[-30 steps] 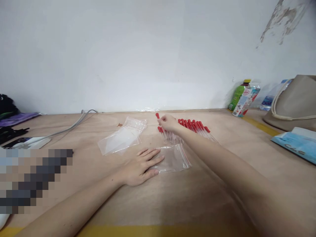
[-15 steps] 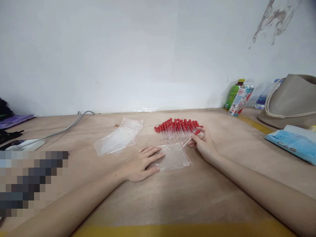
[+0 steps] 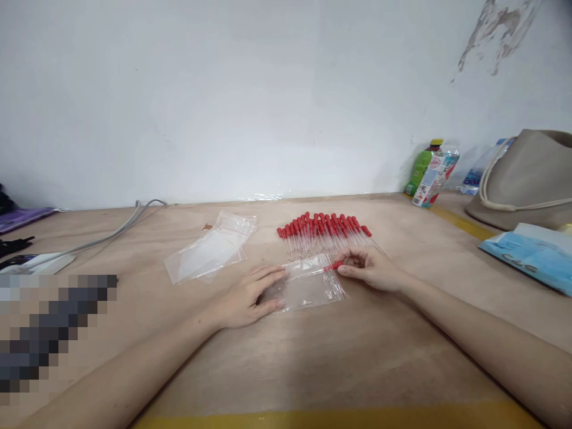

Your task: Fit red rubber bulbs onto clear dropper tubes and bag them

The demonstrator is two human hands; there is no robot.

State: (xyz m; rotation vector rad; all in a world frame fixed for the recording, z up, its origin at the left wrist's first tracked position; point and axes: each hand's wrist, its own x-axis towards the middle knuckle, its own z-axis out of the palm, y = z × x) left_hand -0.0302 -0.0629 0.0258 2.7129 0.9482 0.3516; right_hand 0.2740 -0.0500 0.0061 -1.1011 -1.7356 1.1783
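Note:
My right hand (image 3: 373, 269) pinches the red bulb of a glass dropper (image 3: 333, 266) between thumb and fingers. The dropper points left into the red-lined opening of a clear zip-lock bag (image 3: 313, 289) lying on the table; its thin stem is hard to make out through the plastic. At the bag's other end rests my left hand (image 3: 248, 298), open, thumb and fingers apart over the plastic. Just behind the bag, several more red-bulbed droppers (image 3: 322, 226) lie side by side, bulbs toward the wall. Left of them is a loose stack of flat zip-lock bags (image 3: 210, 250).
A grey cable (image 3: 107, 235) runs along the table's left side. To the right stand drink bottles (image 3: 433, 176), a beige bag (image 3: 527, 179) and a blue tissue pack (image 3: 527, 256). Yellow tape (image 3: 313, 415) marks the front edge, and a white wall (image 3: 223, 107) rises behind.
My right hand has moved down and left, bringing the dropper from beside the bag's mouth to inside it. My left hand has drawn back slightly leftward, its fingers less stretched over the bag.

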